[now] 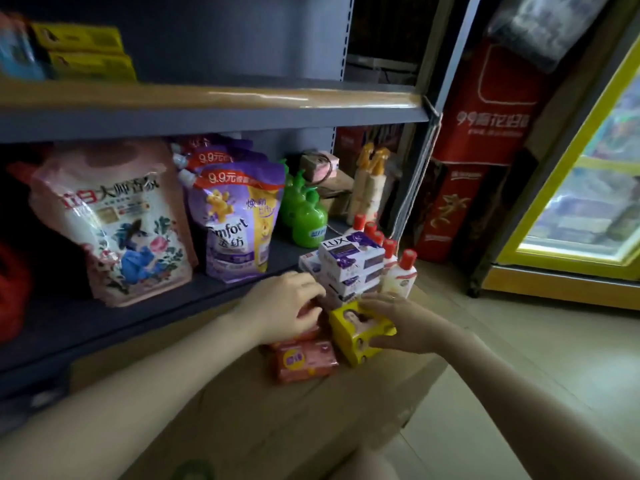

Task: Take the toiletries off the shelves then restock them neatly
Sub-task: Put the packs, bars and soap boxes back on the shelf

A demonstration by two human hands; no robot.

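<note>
I am working both hands over a flat brown cardboard box [263, 410] that is sitting in front of the lower grey metal shelf [104, 327], and I am taking the yellow soap carton as my landmark. My right hand [405, 323] is grasping that yellow cardboard soap carton with a face printed on it [360, 332], fingers lying over its top and thumb curling against its near side. My left hand [291, 306] is reaching in from the left of the carton, its fingers curling down onto the upper pink wrapped soap bar [306, 311]; whether it is truly gripping or only touching, I cannot tell, since the hand is hiding most of the bar. A second pink wrapped soap bar [304, 362] is lying just left of and nearer to me than the carton, its long axis running left to right.

Directly behind the carton, a stack of white and purple LUX soap boxes [351, 268] is standing, and right of that stack a row of cream bottles with red caps [398, 268] is lining up. Farther behind and left of the carton, on the shelf, the purple softener pouches [235, 220] and green pump bottles [304, 213] are standing upright.

I am judging that the carton is the piece in play: the right hand is nearer and already on it, and the shelf is lying up and to the left of it.
</note>
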